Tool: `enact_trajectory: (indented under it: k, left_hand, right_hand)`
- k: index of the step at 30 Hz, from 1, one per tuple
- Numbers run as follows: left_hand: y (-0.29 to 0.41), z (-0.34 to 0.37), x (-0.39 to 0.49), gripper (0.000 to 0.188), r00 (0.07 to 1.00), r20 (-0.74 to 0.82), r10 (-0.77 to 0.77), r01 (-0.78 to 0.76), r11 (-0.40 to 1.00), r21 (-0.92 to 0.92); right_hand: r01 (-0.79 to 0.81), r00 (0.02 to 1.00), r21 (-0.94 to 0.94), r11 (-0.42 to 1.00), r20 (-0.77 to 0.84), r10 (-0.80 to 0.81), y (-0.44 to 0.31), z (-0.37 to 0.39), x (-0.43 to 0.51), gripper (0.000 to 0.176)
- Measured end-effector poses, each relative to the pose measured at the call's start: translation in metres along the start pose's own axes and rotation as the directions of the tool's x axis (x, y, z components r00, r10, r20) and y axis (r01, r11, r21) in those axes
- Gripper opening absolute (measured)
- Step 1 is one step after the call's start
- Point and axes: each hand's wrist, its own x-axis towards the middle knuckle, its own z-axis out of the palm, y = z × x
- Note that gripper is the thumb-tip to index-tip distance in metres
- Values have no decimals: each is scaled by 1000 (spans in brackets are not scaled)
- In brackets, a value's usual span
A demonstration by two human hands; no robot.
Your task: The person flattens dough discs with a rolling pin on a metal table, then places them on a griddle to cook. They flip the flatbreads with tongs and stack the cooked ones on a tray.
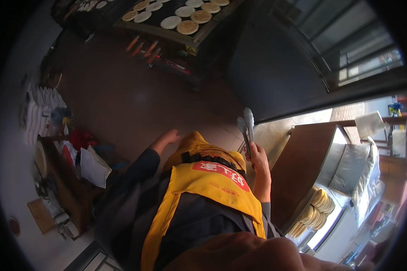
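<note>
A pair of metal tongs [249,123] is in my right hand [258,157], its scalloped tips pointing away from my body and slightly apart. Nothing shows between those tips. My left hand [169,136] hangs beside the yellow apron [217,184] I wear, which bears writing. That hand is small and blurred, so how its fingers are set is unclear. Beyond both hands, at the top of the view, round flatbreads [188,27] lie on a dark griddle [161,15]. Some are browned and others pale.
On my right stands a brown counter [302,166], with stacked flatbreads [313,211] behind it and a silvery insulating cover [351,167]. A dark panel [274,67] rises ahead right. White sacks [37,115] and a cluttered wooden table [62,179] are left. Orange-handled parts [151,49] jut below the griddle.
</note>
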Motion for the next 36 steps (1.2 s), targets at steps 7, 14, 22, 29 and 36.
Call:
enact_trajectory:
  k: [7,14,22,29,36]
  left_hand:
    - [-59,-77,-21,39,974,200,-104,113,993,-31]
    - [-97,-130,18,46,982,-68,-178,145,927,-345]
    - [-136,-268,79,33,937,-273,-218,144,953,-268]
    - [-113,-394,193,38,731,-635,-249,66,952,-298]
    - [-122,-439,293,43,920,-308,-244,156,946,-284]
  right_hand:
    - [88,996,-229,970,27,-84,-102,101,149,59]
    - [203,976,-198,959,116,-183,-242,185,312,57]
    - [-36,969,-136,990,238,68,-315,221,437,52]
    - [-119,959,25,993,262,109,-306,231,442,49]
    - [-182,961,278,943,252,111,-298,283,425,47]
